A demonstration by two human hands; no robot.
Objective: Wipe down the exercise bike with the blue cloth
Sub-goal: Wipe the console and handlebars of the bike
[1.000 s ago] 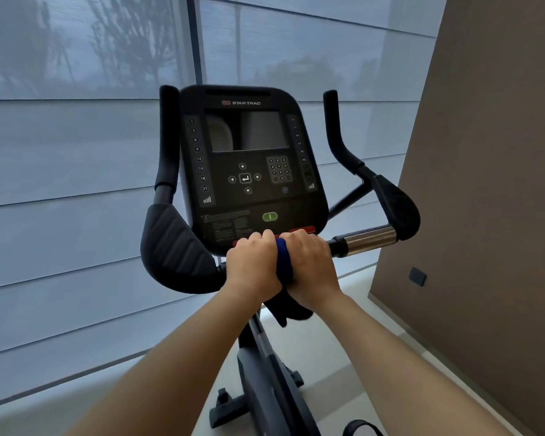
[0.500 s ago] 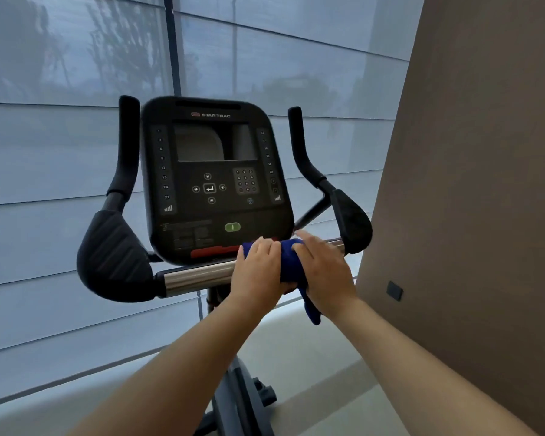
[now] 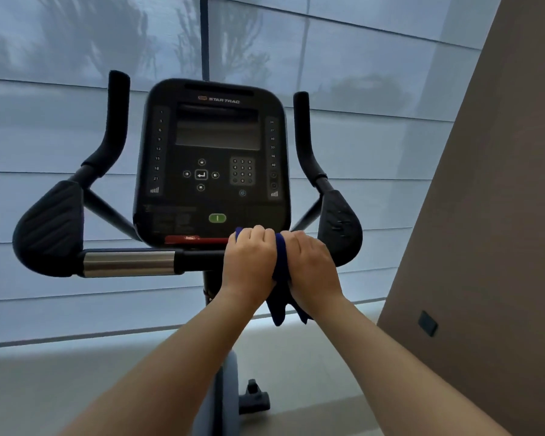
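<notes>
The black exercise bike's console (image 3: 213, 158) faces me, with a horizontal handlebar (image 3: 129, 263) running below it. The blue cloth (image 3: 280, 262) is wrapped over the right part of that bar, and its loose ends hang down underneath. My left hand (image 3: 250, 262) and my right hand (image 3: 312, 265) grip the cloth side by side on the bar, just left of the right elbow pad (image 3: 340, 225). The bar beneath both hands is hidden.
The left elbow pad (image 3: 49, 228) and two upright grips (image 3: 115, 121) flank the console. A brown wall (image 3: 491, 215) stands close on the right, with a dark socket (image 3: 428, 323) low down. Blinds cover the window (image 3: 60, 152) behind. The bike's base foot (image 3: 255, 398) rests on the pale floor.
Both hands with the cloth have slid right along the handlebar, from its middle to beside the right elbow pad, uncovering the chrome section on the left. The view has shifted.
</notes>
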